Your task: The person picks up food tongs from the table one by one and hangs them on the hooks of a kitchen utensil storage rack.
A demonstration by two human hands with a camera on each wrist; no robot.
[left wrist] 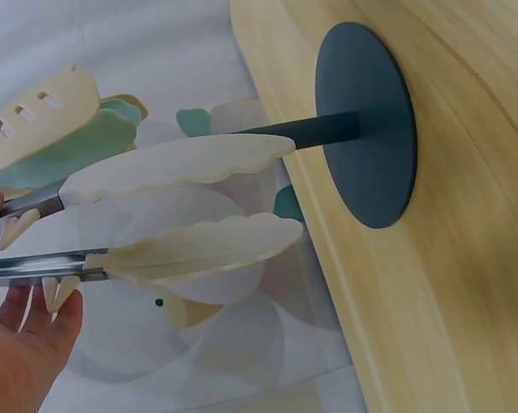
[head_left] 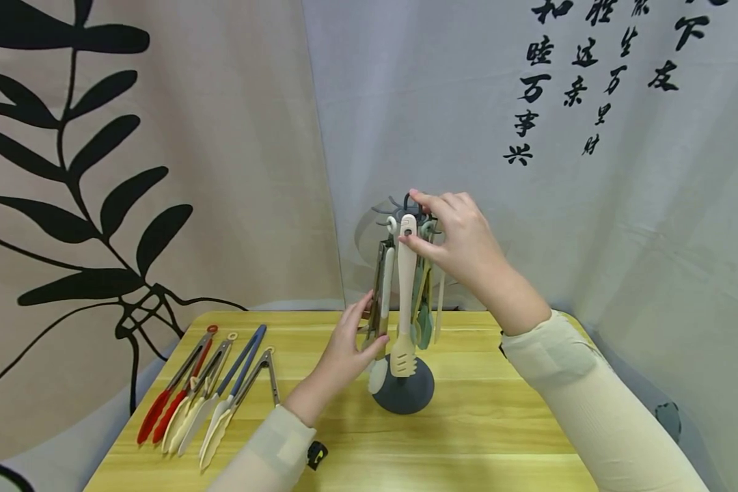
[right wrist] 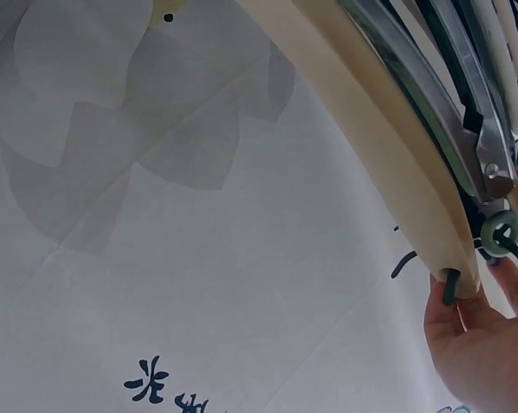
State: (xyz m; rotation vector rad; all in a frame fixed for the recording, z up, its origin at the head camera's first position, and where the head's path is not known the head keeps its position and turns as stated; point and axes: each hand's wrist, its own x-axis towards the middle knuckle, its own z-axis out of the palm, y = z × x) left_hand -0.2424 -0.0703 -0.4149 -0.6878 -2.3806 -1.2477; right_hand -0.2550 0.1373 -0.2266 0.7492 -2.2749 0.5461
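Left grip (head_left: 347,345) has hold of the tongs (left wrist: 199,245) beside the rack (head_left: 404,395), right grip (head_left: 461,236) pinching its top. Look light and stiff to me, tips (left wrist: 181,162) probably soft; I'd grab the steel legs (left wrist: 40,268).

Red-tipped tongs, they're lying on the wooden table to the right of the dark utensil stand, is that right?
Not quite: the side is wrong. The red-tipped tongs do lie on the wooden table, but to the left of the dark utensil stand, as the head view shows.
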